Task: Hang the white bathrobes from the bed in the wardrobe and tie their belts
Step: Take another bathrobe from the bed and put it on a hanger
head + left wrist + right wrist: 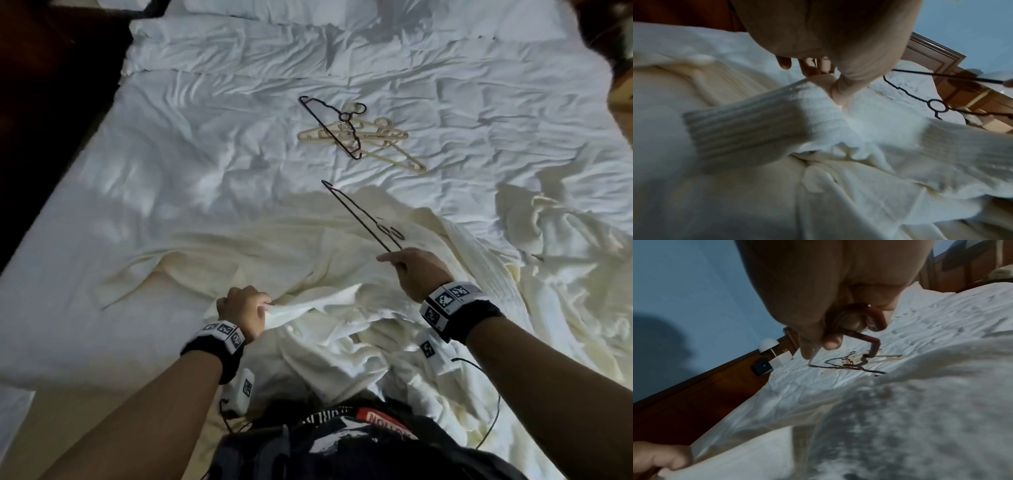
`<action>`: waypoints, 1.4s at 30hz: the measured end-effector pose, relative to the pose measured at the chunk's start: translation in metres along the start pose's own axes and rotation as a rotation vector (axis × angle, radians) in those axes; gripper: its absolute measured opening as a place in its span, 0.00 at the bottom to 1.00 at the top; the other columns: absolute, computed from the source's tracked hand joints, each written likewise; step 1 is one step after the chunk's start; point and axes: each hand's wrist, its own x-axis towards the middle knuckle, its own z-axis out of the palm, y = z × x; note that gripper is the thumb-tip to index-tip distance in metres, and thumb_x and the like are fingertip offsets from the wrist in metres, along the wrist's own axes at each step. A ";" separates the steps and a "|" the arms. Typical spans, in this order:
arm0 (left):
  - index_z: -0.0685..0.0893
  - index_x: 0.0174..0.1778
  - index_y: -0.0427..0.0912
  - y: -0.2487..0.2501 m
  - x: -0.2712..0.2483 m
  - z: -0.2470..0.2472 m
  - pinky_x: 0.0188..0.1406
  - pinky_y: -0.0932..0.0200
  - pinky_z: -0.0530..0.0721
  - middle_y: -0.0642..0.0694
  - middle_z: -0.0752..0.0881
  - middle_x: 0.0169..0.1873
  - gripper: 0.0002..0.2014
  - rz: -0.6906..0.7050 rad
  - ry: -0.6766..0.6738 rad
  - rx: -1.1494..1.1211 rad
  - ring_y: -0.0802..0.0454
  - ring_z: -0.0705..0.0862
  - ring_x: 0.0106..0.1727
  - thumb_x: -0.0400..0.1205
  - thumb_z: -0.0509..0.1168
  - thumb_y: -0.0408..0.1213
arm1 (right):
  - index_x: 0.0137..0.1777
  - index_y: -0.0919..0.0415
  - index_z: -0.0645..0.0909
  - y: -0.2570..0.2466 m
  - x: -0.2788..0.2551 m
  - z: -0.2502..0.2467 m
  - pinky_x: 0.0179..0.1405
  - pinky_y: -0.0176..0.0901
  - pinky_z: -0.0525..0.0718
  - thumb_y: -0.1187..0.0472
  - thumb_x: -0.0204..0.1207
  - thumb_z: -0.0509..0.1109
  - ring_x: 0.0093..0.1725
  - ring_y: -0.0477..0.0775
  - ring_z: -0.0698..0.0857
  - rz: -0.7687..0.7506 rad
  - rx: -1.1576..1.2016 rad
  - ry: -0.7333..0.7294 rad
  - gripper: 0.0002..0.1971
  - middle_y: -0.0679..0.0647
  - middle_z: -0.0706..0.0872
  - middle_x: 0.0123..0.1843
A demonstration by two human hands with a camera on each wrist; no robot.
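Nearest the person, a cream bathrobe (pixel 342 329) lies rumpled on the bed (pixel 171 154); the left hand (pixel 245 310) bunches a fold of its cloth in curled fingers; the right hand (pixel 416 270) pinches one end of a black hanger (pixel 359 214), held above the robe; farther off, another black hanger (pixel 329 126) lies across beige hangers (pixel 376 140) on the sheet

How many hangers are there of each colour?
Black hangers: 2, one in the right hand, one on the bed.
Beige hangers: 2, as far as the overlapping pile shows.
Total: 4
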 end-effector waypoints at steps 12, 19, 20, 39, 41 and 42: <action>0.89 0.29 0.50 -0.142 -0.093 -0.070 0.57 0.41 0.79 0.48 0.85 0.55 0.11 -0.294 0.434 -0.228 0.33 0.80 0.58 0.69 0.69 0.28 | 0.65 0.44 0.81 -0.157 -0.044 0.084 0.61 0.51 0.79 0.16 0.60 0.59 0.59 0.53 0.81 -0.280 -0.253 -0.445 0.42 0.46 0.76 0.59; 0.89 0.33 0.33 -0.145 -0.089 -0.064 0.50 0.59 0.76 0.36 0.84 0.42 0.15 -0.146 0.548 -0.614 0.38 0.84 0.48 0.66 0.55 0.28 | 0.68 0.51 0.77 -0.169 -0.060 0.122 0.62 0.54 0.77 0.22 0.65 0.64 0.60 0.59 0.81 -0.327 -0.562 -0.370 0.40 0.54 0.78 0.63; 0.89 0.33 0.34 -0.138 -0.085 -0.065 0.51 0.60 0.77 0.39 0.84 0.41 0.15 -0.137 0.549 -0.659 0.39 0.84 0.47 0.66 0.55 0.28 | 0.65 0.52 0.79 -0.170 -0.061 0.123 0.60 0.54 0.79 0.29 0.73 0.62 0.58 0.59 0.82 -0.339 -0.567 -0.323 0.31 0.54 0.79 0.62; 0.85 0.52 0.36 0.038 -0.054 -0.009 0.41 0.54 0.85 0.42 0.90 0.49 0.34 -0.292 -0.401 -0.993 0.46 0.91 0.45 0.80 0.57 0.69 | 0.50 0.55 0.91 -0.106 -0.040 -0.019 0.50 0.47 0.82 0.47 0.83 0.61 0.51 0.59 0.87 -0.134 -0.127 -0.074 0.18 0.57 0.90 0.50; 0.83 0.54 0.38 0.062 -0.052 -0.004 0.45 0.51 0.88 0.42 0.88 0.52 0.38 -0.343 -0.368 -0.958 0.43 0.90 0.50 0.75 0.58 0.74 | 0.52 0.56 0.90 -0.075 -0.050 -0.036 0.54 0.47 0.81 0.48 0.83 0.62 0.53 0.60 0.85 -0.147 -0.157 -0.012 0.17 0.58 0.87 0.52; 0.82 0.56 0.37 0.075 -0.050 0.002 0.49 0.48 0.88 0.40 0.88 0.54 0.40 -0.364 -0.340 -0.903 0.41 0.89 0.53 0.73 0.58 0.76 | 0.54 0.54 0.89 -0.057 -0.056 -0.045 0.57 0.47 0.80 0.48 0.83 0.63 0.55 0.58 0.84 -0.139 -0.147 0.010 0.16 0.56 0.85 0.52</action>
